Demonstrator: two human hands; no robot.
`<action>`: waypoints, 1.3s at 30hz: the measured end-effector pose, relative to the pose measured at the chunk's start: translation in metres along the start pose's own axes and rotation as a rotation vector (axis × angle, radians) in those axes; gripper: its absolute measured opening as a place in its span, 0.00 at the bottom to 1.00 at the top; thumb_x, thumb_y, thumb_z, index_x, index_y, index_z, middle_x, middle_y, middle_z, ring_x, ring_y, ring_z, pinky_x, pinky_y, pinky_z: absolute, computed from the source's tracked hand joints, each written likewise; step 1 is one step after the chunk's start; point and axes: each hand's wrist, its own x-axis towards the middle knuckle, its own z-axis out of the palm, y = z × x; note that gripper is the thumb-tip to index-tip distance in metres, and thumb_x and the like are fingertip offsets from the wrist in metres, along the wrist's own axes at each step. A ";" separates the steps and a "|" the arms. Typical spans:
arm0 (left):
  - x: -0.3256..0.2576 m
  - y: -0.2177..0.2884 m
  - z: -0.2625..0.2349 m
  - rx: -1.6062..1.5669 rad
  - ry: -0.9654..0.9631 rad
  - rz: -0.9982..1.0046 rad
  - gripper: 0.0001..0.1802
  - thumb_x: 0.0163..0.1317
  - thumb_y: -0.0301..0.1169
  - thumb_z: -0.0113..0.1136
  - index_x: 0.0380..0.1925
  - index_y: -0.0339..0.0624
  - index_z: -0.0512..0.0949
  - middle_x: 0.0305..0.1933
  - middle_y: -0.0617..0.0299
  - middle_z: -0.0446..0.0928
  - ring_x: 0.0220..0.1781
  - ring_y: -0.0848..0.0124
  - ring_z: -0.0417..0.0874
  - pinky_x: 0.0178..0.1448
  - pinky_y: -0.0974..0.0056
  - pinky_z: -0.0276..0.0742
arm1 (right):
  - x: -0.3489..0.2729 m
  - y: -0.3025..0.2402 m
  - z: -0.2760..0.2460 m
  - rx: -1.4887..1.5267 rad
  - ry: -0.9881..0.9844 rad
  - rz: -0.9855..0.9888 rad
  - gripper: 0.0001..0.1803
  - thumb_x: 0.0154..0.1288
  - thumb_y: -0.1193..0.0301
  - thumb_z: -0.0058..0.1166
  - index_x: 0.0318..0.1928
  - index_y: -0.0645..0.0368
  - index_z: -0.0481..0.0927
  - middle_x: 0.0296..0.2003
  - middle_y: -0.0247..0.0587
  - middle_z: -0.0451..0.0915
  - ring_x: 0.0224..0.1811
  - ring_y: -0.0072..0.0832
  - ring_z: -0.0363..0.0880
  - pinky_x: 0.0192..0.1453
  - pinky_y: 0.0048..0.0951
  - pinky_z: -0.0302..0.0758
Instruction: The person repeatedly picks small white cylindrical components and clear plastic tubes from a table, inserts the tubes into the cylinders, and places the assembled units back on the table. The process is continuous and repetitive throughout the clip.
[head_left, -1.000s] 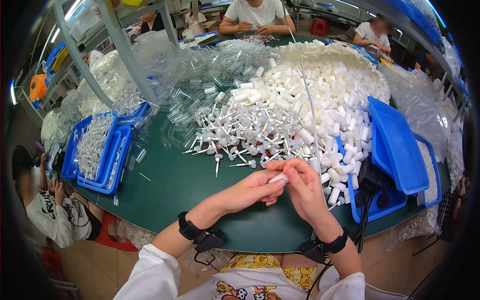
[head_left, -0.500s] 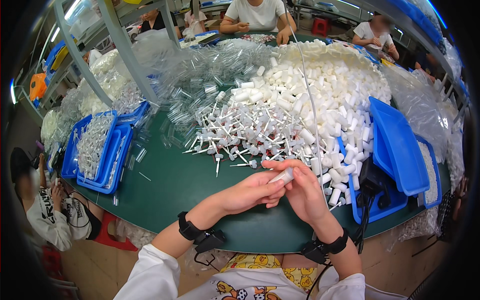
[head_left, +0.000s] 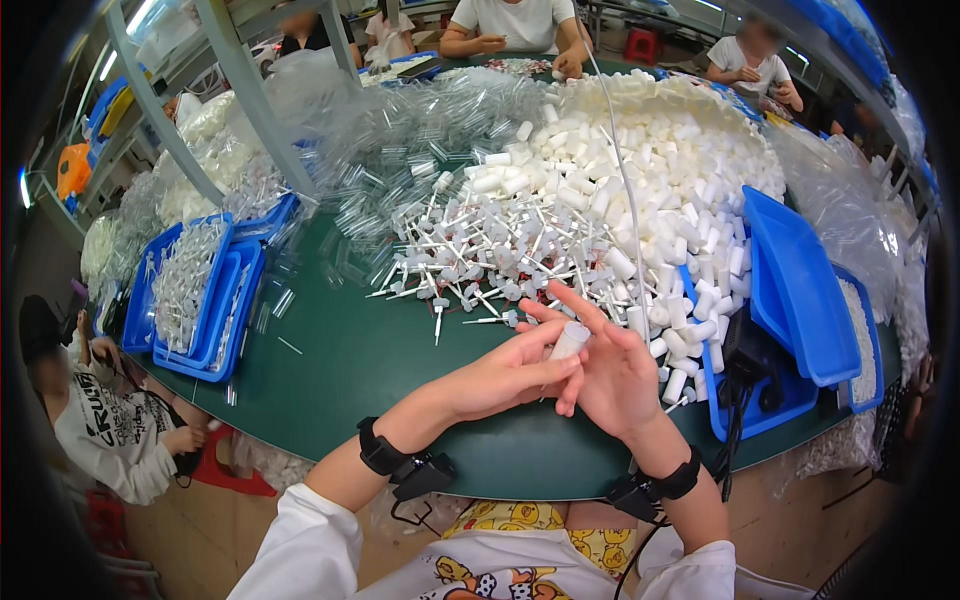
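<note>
My left hand (head_left: 527, 372) is closed on a short white cylinder (head_left: 569, 342) with a paler round end, gripped between thumb and fingers and tilted upward. Whether a clear tube encloses it I cannot tell. Right beside it, my right hand (head_left: 618, 385) is palm up with its fingers stretched out and apart, close against the left fingertips. Just beyond the hands lies a heap of thin white sticks with pale grey caps and red wires (head_left: 490, 250). A large pile of white cylinders (head_left: 640, 180) spreads behind and to the right.
Clear plastic tubes (head_left: 410, 150) lie heaped at the far left of the green table (head_left: 330, 410). Blue trays with white parts (head_left: 200, 300) stand left; a tilted blue tray (head_left: 805, 290) stands right beside a black device (head_left: 748, 360). A thin cable (head_left: 622, 170) hangs across. Other people sit around.
The cylinder has turned from lying slanted to more upright in my left hand. My right fingers have straightened and let go of its end. Seated people have shifted their hands.
</note>
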 end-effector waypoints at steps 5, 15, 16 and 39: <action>0.001 -0.001 -0.004 -0.133 -0.021 -0.029 0.13 0.69 0.38 0.40 0.37 0.40 0.67 0.24 0.65 0.64 0.26 0.74 0.68 0.44 0.63 0.73 | 0.002 0.001 0.001 -0.117 0.050 0.175 0.32 0.64 0.57 0.38 0.63 0.66 0.57 0.62 0.58 0.61 0.43 0.31 0.78 0.28 0.20 0.78; 0.002 -0.014 -0.008 -0.189 0.027 -0.051 0.19 0.68 0.45 0.34 0.28 0.42 0.64 0.18 0.66 0.59 0.18 0.75 0.62 0.28 0.62 0.73 | 0.002 0.014 -0.011 -0.137 0.042 0.291 0.33 0.61 0.55 0.40 0.59 0.67 0.62 0.61 0.52 0.63 0.45 0.35 0.78 0.33 0.25 0.81; 0.003 -0.010 -0.003 -0.157 0.054 -0.062 0.20 0.67 0.45 0.33 0.25 0.42 0.64 0.16 0.66 0.58 0.17 0.74 0.61 0.28 0.62 0.73 | 0.002 0.014 -0.013 -0.152 0.051 0.278 0.32 0.60 0.55 0.40 0.59 0.67 0.63 0.61 0.52 0.64 0.44 0.35 0.78 0.32 0.25 0.82; 0.004 -0.009 0.003 -0.107 0.053 0.017 0.08 0.66 0.32 0.45 0.38 0.40 0.67 0.27 0.65 0.65 0.26 0.74 0.69 0.47 0.58 0.72 | -0.001 0.000 -0.005 -0.041 0.106 0.246 0.32 0.65 0.53 0.34 0.59 0.68 0.63 0.56 0.56 0.69 0.39 0.30 0.79 0.29 0.20 0.78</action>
